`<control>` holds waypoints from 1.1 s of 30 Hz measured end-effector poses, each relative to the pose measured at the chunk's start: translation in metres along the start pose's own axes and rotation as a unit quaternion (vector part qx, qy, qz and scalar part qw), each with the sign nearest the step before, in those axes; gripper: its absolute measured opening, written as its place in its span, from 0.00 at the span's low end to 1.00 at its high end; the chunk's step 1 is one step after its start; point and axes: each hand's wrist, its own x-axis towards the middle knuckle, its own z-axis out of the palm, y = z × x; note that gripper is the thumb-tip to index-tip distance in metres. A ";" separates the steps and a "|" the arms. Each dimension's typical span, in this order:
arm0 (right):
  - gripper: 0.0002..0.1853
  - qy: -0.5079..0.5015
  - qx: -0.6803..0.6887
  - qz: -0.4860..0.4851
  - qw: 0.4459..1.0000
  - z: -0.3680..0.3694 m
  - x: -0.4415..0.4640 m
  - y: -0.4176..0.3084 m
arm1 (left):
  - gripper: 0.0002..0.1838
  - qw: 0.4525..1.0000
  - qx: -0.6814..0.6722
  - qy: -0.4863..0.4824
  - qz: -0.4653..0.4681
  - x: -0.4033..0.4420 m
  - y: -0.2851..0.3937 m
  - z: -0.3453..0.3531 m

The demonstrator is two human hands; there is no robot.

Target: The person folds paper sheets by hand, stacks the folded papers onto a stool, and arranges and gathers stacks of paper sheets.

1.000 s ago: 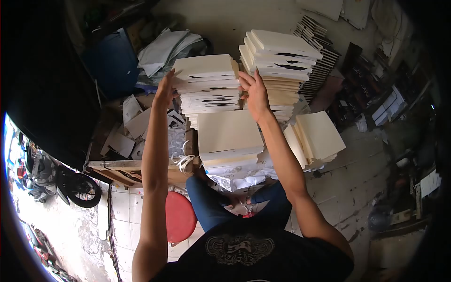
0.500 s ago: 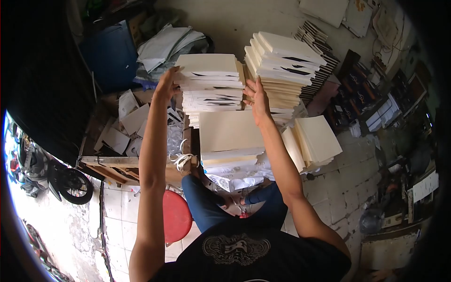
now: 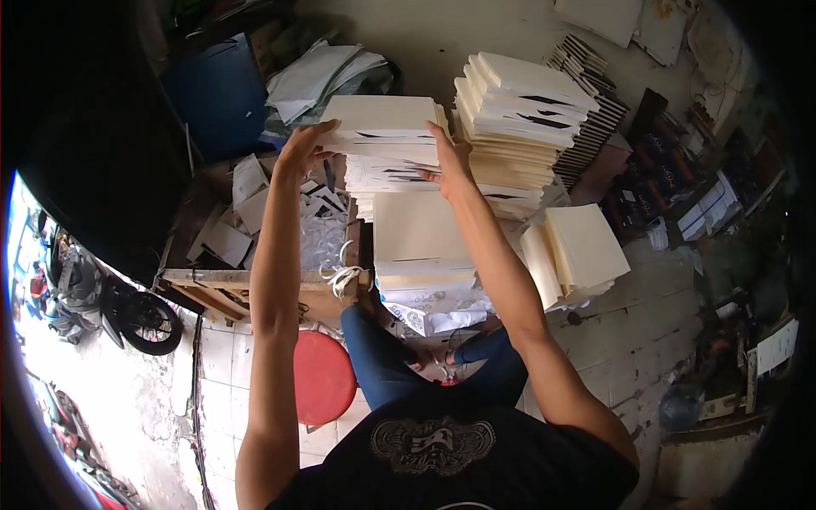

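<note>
The right hand hid a corner of the tall paper stack; its forearm covered part of the lower stack. Lettering on the dark boxes was too small to read.

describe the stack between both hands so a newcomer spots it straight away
Start at the wooden bin holding paper scraps. Above and right of it in the view stands a pale paper stack. Unlike the neighbouring stacks, it has the left hand and right hand at its opposite sides, near the top.
</note>
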 end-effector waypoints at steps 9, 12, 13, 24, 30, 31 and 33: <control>0.49 -0.331 -0.045 -0.160 0.929 -0.102 -0.047 0.006 | 0.25 0.989 -0.047 -0.117 0.081 -0.129 -0.017 0.023; 0.48 -0.345 -0.071 -0.180 0.918 -0.137 -0.044 0.004 | 0.25 0.978 0.080 -0.152 0.116 -0.137 -0.021 0.042; 0.48 -0.338 -0.093 -0.194 0.916 -0.147 -0.040 0.006 | 0.25 0.969 0.132 -0.161 0.132 -0.138 -0.021 0.050; 0.50 -0.239 -0.076 -0.276 0.928 -0.162 -0.032 0.045 | 0.32 0.967 0.047 -0.115 0.222 -0.135 -0.086 0.094; 0.60 -0.214 -0.140 -0.272 0.927 -0.148 -0.034 0.033 | 0.35 0.968 0.017 -0.111 0.225 -0.136 -0.086 0.107; 0.60 -0.172 -0.236 -0.377 0.879 -0.140 -0.038 0.017 | 0.35 0.966 0.026 -0.104 0.233 -0.136 -0.084 0.108; 0.59 -0.074 -0.407 -0.557 0.720 -0.127 -0.057 -0.024 | 0.35 0.964 0.041 -0.091 0.248 -0.138 -0.083 0.109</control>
